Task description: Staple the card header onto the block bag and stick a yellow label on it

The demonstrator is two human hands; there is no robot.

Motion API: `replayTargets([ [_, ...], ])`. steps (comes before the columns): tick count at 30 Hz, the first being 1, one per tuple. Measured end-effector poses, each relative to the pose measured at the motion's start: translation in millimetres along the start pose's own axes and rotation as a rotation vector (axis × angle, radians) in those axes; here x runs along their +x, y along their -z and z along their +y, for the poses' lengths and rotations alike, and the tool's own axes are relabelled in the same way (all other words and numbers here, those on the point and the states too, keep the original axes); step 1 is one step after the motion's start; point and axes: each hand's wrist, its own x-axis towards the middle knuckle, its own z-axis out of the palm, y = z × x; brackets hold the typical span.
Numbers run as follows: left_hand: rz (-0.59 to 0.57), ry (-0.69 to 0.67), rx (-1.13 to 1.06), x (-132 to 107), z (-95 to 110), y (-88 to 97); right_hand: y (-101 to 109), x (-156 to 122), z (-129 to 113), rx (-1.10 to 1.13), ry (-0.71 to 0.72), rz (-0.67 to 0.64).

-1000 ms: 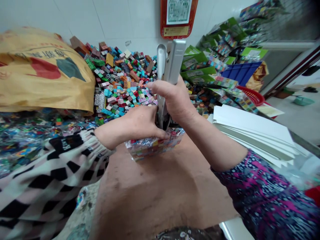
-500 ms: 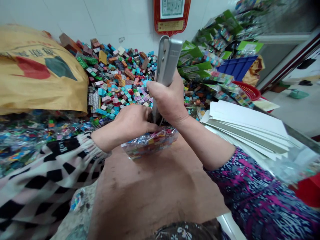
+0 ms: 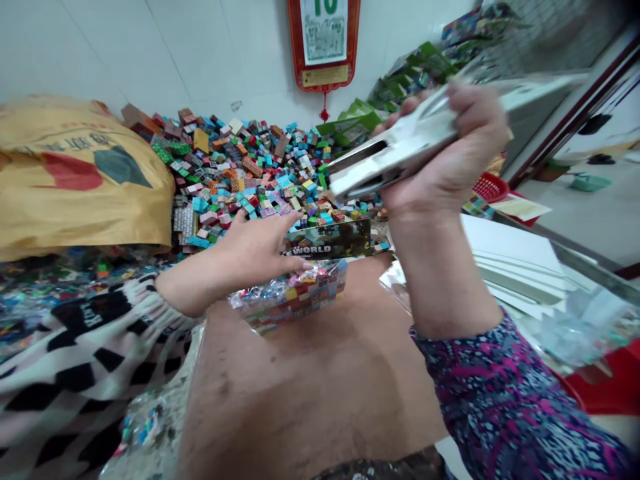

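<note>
My right hand grips a silver stapler, raised to the right of and above the package, its jaw end pointing left. Below it lies a clear bag of colourful toy bricks with a dark printed header card standing at its back edge. My left hand is beside the bag with its fingers spread. Its thumb reaches over the bag's top; I cannot tell whether it touches. Part of the card is hidden behind that hand.
A heap of loose toy bricks rises at the back, beside a yellow sack. White cards are stacked at the right, near a red basket. Green-topped packs lean against the wall. A brown board lies in front.
My right hand has lifted the stapler off the header card and swung it up to the right, tilting it sideways. The fingers of my left hand have spread, and the card now shows.
</note>
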Motion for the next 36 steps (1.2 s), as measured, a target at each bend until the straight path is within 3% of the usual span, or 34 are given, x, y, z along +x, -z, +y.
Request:
replayTargets([
  [3, 0.078, -0.021, 0.000, 16, 24, 6.2, 20, 5, -23, 0.301, 0.157, 0.244],
  [5, 0.041, 0.007, -0.042, 31, 40, 7.3, 30, 2, -31, 0.349, 0.162, 0.266],
  [8, 0.006, 0.037, -0.077, 47, 54, 4.0, 42, -5, -30, 0.219, 0.129, 0.267],
  [15, 0.056, 0.118, -0.115, 53, 52, -4.5, 56, -13, -3, 0.169, 0.156, 0.132],
  [19, 0.047, 0.148, -0.101, 54, 52, -2.3, 52, -17, -6, 0.151, 0.097, 0.121],
  [24, -0.010, 0.033, -0.139, 57, 50, 1.3, 55, -17, -13, 0.106, 0.078, 0.138],
  [30, 0.068, 0.091, -0.135, 59, 49, -3.9, 65, -20, -10, 0.112, 0.095, 0.098],
  [36, -0.002, 0.016, -0.206, 56, 46, 0.3, 69, -44, -20, 0.081, -0.133, -0.055],
])
